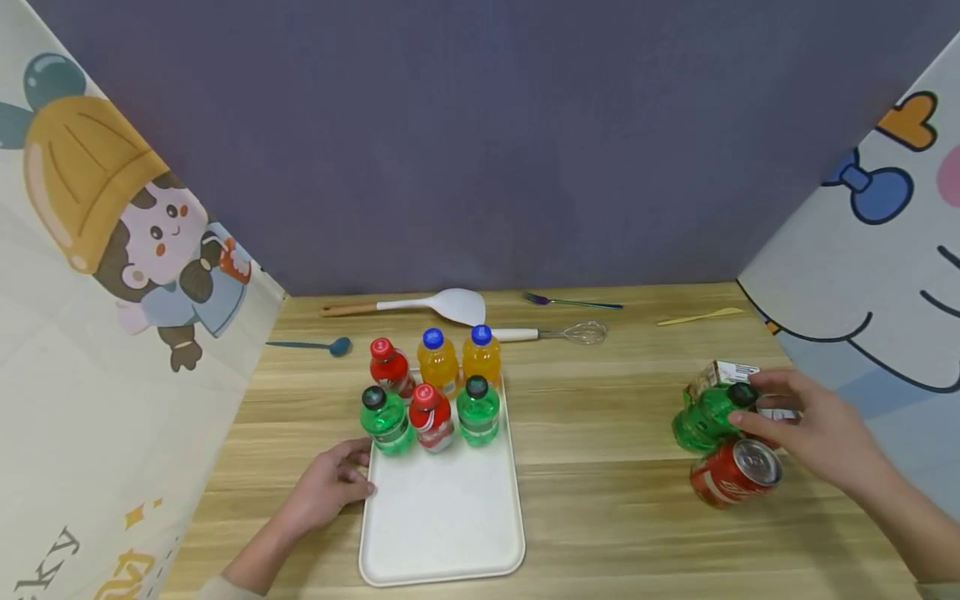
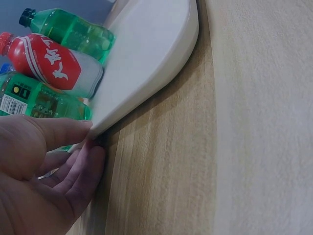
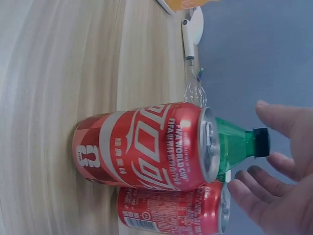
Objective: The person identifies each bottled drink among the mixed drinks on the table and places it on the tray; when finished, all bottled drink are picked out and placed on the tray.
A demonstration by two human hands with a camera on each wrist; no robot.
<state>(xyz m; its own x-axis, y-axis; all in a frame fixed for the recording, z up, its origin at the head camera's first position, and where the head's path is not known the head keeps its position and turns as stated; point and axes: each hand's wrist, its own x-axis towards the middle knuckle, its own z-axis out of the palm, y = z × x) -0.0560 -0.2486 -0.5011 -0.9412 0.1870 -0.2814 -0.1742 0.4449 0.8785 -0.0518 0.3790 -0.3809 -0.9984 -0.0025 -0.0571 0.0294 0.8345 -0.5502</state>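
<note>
My left hand (image 1: 330, 483) grips the left rim of a white tray (image 1: 442, 533), thumb on top and fingers beneath, as the left wrist view shows. Two green bottles (image 1: 478, 410), two red bottles (image 1: 432, 418) and two orange-juice bottles (image 1: 437, 360) with blue caps stand grouped at the tray's far end. Over on the right, my right hand (image 1: 817, 425) is spread around the black cap of another green bottle (image 1: 705, 419), thumb and fingers apart. A red cola can (image 3: 142, 147) stands beside that bottle. A second red can (image 3: 171, 208) is partly hidden behind it.
A small carton (image 1: 723, 374) stands behind the right-hand bottle. Along the back lie a white spatula (image 1: 450, 305), a whisk (image 1: 577, 333), a fork (image 1: 573, 302), a yellow knife (image 1: 701, 317) and a dark blue spoon (image 1: 322, 344). Printed side panels and a grey-blue back wall enclose the table.
</note>
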